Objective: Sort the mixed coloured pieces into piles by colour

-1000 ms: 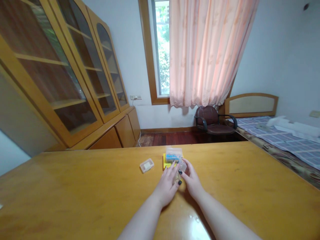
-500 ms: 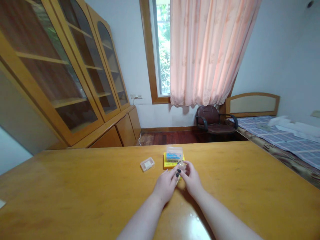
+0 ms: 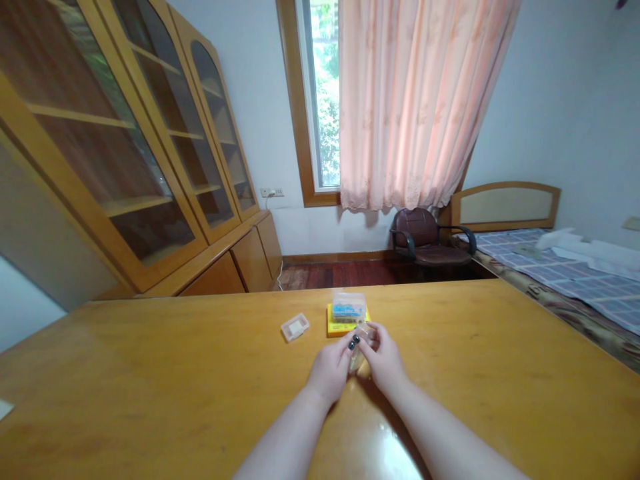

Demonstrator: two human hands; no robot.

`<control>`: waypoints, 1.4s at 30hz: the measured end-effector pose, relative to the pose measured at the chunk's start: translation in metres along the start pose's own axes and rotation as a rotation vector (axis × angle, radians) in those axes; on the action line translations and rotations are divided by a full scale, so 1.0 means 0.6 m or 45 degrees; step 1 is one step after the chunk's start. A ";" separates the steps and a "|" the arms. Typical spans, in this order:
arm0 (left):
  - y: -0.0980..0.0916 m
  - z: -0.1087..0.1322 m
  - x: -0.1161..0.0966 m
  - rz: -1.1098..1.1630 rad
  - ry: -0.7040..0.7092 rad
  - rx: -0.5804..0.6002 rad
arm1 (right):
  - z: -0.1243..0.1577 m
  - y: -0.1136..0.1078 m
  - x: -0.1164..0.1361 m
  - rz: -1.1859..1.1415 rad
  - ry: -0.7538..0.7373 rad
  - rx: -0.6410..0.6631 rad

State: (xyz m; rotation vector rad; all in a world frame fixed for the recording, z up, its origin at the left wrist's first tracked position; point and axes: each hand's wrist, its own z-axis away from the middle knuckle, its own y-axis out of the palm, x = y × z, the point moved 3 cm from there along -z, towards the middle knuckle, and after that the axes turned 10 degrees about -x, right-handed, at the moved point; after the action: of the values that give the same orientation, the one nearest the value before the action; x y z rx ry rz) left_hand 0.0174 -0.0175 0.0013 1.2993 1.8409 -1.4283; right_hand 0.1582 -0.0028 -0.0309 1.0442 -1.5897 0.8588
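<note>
Both my hands meet at the middle of the wooden table (image 3: pixel 150 387) and grip one small clear plastic box (image 3: pixel 361 341) between them. My left hand (image 3: pixel 333 365) has its fingers curled round the box's left side, dark nails showing. My right hand (image 3: pixel 384 361) closes on its right side. Just beyond the hands lies a yellow flat box (image 3: pixel 332 325) with a clear box of blue contents (image 3: pixel 349 307) on top. A small clear lidded case (image 3: pixel 295 327) lies to the left of them.
A tall glass-door cabinet (image 3: pixel 125 147) lines the left wall. Behind the table stand a dark armchair (image 3: pixel 425 235) under a curtained window (image 3: pixel 400 100), and a bed (image 3: pixel 565 273) at the right. A white scrap (image 3: pixel 5 408) lies at the table's left edge.
My left hand's fingers, stretched out a second ago, have curled round the small clear box, and both hands drew it slightly towards me.
</note>
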 end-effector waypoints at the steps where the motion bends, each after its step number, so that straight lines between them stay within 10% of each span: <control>1: 0.000 0.000 -0.001 0.004 -0.006 -0.009 | 0.000 0.000 0.002 -0.006 -0.001 -0.009; 9: 0.009 -0.006 0.045 0.360 -0.320 -0.168 | 0.007 -0.002 0.023 -0.096 0.014 0.036; 15: 0.002 -0.010 0.031 0.079 -0.032 -0.086 | -0.001 0.004 0.012 -0.230 -0.045 0.111; 42: 0.001 -0.019 0.033 0.100 0.016 -0.110 | -0.006 -0.006 0.021 0.214 -0.517 0.184</control>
State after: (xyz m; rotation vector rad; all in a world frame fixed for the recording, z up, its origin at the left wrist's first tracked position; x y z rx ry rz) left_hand 0.0111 0.0006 -0.0110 1.3258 1.8183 -1.2884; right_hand 0.1615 -0.0035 -0.0175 1.2594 -2.0011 0.9256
